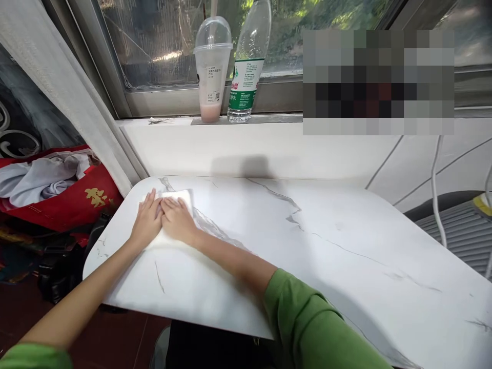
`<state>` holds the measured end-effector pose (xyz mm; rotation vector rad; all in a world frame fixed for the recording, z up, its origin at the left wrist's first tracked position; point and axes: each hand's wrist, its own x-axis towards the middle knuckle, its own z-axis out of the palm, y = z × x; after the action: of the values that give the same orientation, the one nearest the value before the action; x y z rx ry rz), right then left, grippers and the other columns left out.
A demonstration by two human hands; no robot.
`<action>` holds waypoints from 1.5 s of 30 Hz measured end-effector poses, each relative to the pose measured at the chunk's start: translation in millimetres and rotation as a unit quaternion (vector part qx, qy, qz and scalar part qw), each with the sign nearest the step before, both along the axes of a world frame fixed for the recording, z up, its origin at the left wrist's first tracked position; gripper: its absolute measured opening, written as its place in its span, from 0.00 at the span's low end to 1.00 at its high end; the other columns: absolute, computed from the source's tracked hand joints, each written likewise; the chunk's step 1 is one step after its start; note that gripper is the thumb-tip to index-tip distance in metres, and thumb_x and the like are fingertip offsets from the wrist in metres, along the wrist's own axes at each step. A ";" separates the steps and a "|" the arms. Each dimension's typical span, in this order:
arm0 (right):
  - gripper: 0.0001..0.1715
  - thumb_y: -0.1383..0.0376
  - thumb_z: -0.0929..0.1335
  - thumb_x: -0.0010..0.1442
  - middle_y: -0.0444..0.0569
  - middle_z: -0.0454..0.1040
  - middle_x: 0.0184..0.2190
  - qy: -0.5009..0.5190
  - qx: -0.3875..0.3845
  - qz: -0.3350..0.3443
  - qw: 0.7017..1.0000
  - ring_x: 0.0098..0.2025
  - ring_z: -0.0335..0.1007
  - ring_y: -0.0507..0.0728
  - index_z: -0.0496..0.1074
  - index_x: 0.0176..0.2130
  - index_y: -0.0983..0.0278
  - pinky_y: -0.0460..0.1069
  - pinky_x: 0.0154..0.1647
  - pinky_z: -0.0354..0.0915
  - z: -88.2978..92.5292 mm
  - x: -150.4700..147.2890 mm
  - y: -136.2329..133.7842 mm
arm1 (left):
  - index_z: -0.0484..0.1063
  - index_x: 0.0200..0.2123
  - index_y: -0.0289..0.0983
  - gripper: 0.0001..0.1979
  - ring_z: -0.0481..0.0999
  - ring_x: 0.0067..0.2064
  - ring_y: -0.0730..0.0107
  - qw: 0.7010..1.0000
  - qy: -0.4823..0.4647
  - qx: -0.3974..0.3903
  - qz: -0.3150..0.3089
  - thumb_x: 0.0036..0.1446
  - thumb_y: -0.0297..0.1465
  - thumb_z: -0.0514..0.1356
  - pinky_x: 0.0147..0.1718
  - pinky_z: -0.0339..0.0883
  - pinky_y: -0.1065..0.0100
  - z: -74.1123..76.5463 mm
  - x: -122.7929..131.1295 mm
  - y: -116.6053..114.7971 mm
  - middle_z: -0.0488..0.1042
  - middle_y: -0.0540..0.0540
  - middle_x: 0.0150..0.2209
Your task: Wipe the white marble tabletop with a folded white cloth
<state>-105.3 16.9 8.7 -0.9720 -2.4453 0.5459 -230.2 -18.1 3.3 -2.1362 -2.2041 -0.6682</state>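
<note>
On the left part of the white marble-patterned table (326, 220), a flat white cloth or paper towel (186, 197) lies under both hands; which of the two it is I cannot tell. My left hand (148, 220) rests flat on its left side, fingers stretched out towards the wall. Beside it, my right hand (177, 220) presses down on the same white piece, its fingers laid flat and pointing left, touching the left hand. Neither hand grips anything that shows. Parts of the white piece are hidden beneath the palms.
A domed plastic cup (209, 72) with pink drink and a green-labelled water bottle (246, 84) stand on the window sill. Left of the table is a red bag (77, 205) of clothes beside a pale curtain (65, 66). White cables (436, 189) hang at right.
</note>
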 end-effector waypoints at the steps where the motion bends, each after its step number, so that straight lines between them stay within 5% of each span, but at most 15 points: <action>1: 0.27 0.71 0.56 0.64 0.61 0.59 0.64 -0.008 0.018 -0.018 1.000 0.67 0.50 0.59 0.59 0.61 0.76 0.58 0.68 0.39 -1.7 5.6 16.6 | 0.64 0.56 0.38 0.20 0.47 0.69 0.55 1.000 -0.005 0.005 0.002 0.64 0.31 0.45 0.64 0.46 0.47 1.0 7.4 19.8 0.49 0.42 0.68; 7: 0.27 0.68 0.54 0.66 0.62 0.60 0.63 -0.026 0.066 -0.093 0.993 0.67 0.49 0.61 0.61 0.60 0.78 0.56 0.67 0.45 -3.7 54.2 94.2 | 0.62 0.57 0.26 0.21 0.56 0.66 0.55 1.000 0.002 0.003 -0.010 0.65 0.28 0.43 0.64 0.46 0.52 1.4 60.7 104.9 0.59 0.35 0.64; 13: 0.28 0.69 0.55 0.65 0.63 0.59 0.64 -0.065 0.070 -0.136 0.986 0.67 0.49 0.63 0.60 0.61 0.78 0.58 0.67 0.45 -12.4 68.8 102.1 | 0.61 0.59 0.30 0.22 0.56 0.66 0.55 0.999 0.019 -0.025 -0.044 0.66 0.28 0.43 0.64 0.45 0.49 1.1 76.4 119.1 0.60 0.36 0.64; 18: 0.31 0.67 0.53 0.66 0.64 0.54 0.65 -0.097 0.098 -0.116 0.984 0.68 0.46 0.64 0.55 0.64 0.80 0.60 0.67 0.45 -21.0 91.4 49.4 | 0.59 0.61 0.31 0.23 0.45 0.69 0.51 0.995 0.052 -0.014 -0.079 0.66 0.30 0.43 0.64 0.44 0.46 -1.0 90.2 63.5 0.48 0.38 0.68; 23: 0.32 0.66 0.53 0.65 0.65 0.54 0.65 -0.100 0.132 -0.076 0.983 0.68 0.46 0.66 0.56 0.63 0.81 0.63 0.67 0.48 -30.6 148.5 -39.6 | 0.56 0.63 0.24 0.26 0.50 0.67 0.49 0.977 0.120 -0.020 -0.175 0.67 0.30 0.39 0.64 0.47 0.47 -5.6 129.7 -27.9 0.55 0.33 0.65; 26: 0.33 0.65 0.53 0.66 0.60 0.53 0.66 -0.067 0.139 -0.064 0.986 0.69 0.44 0.62 0.51 0.66 0.74 0.63 0.67 0.50 -37.1 189.0 -86.3 | 0.55 0.63 0.20 0.28 0.48 0.67 0.45 0.956 0.154 -0.006 -0.250 0.66 0.32 0.42 0.64 0.48 0.49 -3.1 155.4 -72.4 0.54 0.29 0.65; 30: 0.36 0.62 0.54 0.67 0.52 0.47 0.68 -0.008 0.081 -0.095 0.992 0.69 0.43 0.60 0.38 0.69 0.62 0.62 0.65 0.56 -45.2 236.3 -110.7 | 0.52 0.65 0.21 0.30 0.48 0.67 0.43 0.932 0.137 -0.009 -0.335 0.65 0.34 0.45 0.64 0.46 0.50 0.1 186.2 -92.2 0.52 0.30 0.66; 35: 0.34 0.60 0.55 0.66 0.52 0.52 0.67 -0.005 0.015 -0.144 0.989 0.68 0.46 0.60 0.46 0.68 0.61 0.62 0.65 0.54 -49.6 259.5 -68.4 | 0.54 0.64 0.25 0.30 0.50 0.67 0.45 0.938 0.090 -0.041 -0.333 0.62 0.33 0.47 0.63 0.48 0.47 -3.9 212.1 -50.1 0.54 0.32 0.65; 45: 0.30 0.67 0.54 0.61 0.59 0.67 0.59 -0.035 0.086 -0.170 0.981 0.62 0.59 0.61 0.64 0.58 0.74 0.58 0.64 0.53 -25.4 244.3 101.8 | 0.57 0.63 0.30 0.26 0.51 0.67 0.55 0.966 0.107 -0.024 -0.235 0.63 0.30 0.46 0.65 0.42 0.53 -2.2 233.1 111.3 0.56 0.37 0.65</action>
<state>139.0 118.7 -16.6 -1.3154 -2.2690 0.1822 2.9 93.2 1.1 -2.6387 -1.6334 -0.3623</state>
